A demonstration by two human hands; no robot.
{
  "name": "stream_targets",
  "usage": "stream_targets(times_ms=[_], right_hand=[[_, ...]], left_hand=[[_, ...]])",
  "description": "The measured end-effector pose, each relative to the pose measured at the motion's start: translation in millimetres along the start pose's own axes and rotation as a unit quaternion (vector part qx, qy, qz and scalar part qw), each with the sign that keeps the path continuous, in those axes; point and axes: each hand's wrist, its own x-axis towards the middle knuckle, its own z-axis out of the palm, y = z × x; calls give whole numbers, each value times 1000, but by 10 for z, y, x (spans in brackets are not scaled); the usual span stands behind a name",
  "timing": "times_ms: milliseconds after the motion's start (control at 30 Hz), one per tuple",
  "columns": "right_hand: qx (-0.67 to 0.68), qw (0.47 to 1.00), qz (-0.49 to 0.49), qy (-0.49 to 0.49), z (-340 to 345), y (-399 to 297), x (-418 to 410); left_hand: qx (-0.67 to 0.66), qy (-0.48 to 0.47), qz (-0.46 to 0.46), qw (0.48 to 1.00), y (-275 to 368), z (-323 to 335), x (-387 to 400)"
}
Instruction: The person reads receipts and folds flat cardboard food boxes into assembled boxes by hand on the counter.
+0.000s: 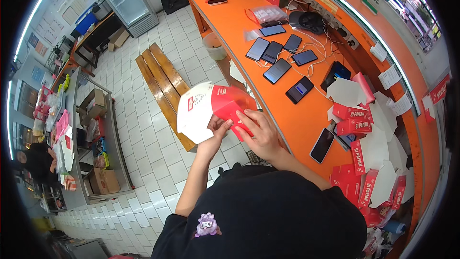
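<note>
A red and white cardboard food box (230,101), partly folded with its white flap spread out to the left, is held up in front of me over the floor and the counter's edge. My left hand (215,133) grips its lower edge near the white flap, thumb against the card. On the red side, my right hand (260,133) holds the box with its fingers spread along the panel. Beside me, a pile of similar red and white boxes (354,126), some folded and some with flaps raised, lies at the right end of the orange counter (251,54).
Several smartphones (276,71) with white charging cables lie on the counter, near a black cap (307,21). A slatted wooden bench (161,93) stands on the tiled floor. At the far left, a co-worker in black (37,162) is behind a metal-sided counter (73,115).
</note>
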Motion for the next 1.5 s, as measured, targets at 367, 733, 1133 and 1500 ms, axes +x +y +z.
stream_targets(times_ms=[367, 733, 1133, 1500], right_hand=[[233, 948, 199, -84, -389, 223, 82], [320, 924, 174, -117, -353, 252, -48], [590, 607, 523, -99, 211, 156, -237], [275, 946, -22, -173, 192, -30, 306]], left_hand=[[-120, -173, -81, 974, 196, 362, -445], [-385, 56, -10, 921, 39, 298, -746], [144, -36, 10, 989, -127, 443, -1113], [175, 62, 53, 981, 114, -39, -1292]])
